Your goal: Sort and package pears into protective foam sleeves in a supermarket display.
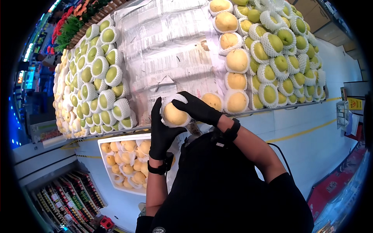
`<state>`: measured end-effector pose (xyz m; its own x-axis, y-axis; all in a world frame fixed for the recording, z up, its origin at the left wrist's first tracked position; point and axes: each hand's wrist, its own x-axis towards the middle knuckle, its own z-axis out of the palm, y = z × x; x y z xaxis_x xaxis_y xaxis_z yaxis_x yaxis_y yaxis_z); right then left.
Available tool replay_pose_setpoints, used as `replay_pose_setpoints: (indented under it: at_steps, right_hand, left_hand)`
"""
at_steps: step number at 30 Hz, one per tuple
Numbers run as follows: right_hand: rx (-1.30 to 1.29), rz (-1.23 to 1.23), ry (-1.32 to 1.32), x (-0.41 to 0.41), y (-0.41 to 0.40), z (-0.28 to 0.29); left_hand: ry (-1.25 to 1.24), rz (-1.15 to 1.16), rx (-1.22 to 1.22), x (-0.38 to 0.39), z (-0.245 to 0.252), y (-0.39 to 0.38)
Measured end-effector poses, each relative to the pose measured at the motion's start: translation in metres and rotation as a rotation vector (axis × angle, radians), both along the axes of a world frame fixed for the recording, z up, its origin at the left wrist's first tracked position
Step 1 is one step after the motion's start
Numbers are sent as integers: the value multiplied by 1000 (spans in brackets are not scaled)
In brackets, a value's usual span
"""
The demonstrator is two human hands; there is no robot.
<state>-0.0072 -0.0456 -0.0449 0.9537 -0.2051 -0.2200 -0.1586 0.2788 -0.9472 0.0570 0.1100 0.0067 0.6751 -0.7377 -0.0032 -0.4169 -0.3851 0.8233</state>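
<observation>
Between my two black-gloved hands is a round yellow pear (175, 114) wrapped in a white foam net sleeve. My right hand (195, 106) grips its upper right side, fingers over the sleeve's rim. Along its left side and underneath lies my left hand (163, 131), thumb spread toward the lower edge. The pear is at the front edge of a display stand lined with printed paper (169, 58). Just right of my right hand, another netted yellow pear (211, 101) rests at the front, beside a column of similar yellow pears (237, 60).
Netted green pears are heaped on the left (99, 67) and on the right (279, 62). Below the stand, a white foam box (102, 145) on the floor holds several yellow pears. Packaged goods fill a shelf (70, 201) at lower left. A wire basket (342, 113) stands far right.
</observation>
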Motion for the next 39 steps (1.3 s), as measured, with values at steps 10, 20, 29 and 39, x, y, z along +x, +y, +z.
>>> replay_pose_setpoints:
  at_steps: [10,20,29,39]
  right_hand:
    - [-81,99,331,-40,-33,37]
    - [-341,-214,235,-128,-78,32]
    - [-299,-253,278,-132,-84,31]
    - [-290,-244,282,-123,-95,33]
  left_hand:
    - [-205,-123,50,4,-23,-39]
    - [-376,-490,32,20,-66,-160]
    - [-306,-517,127,10,-97,-183]
    - [-244,-345,328,-3,-89,-178]
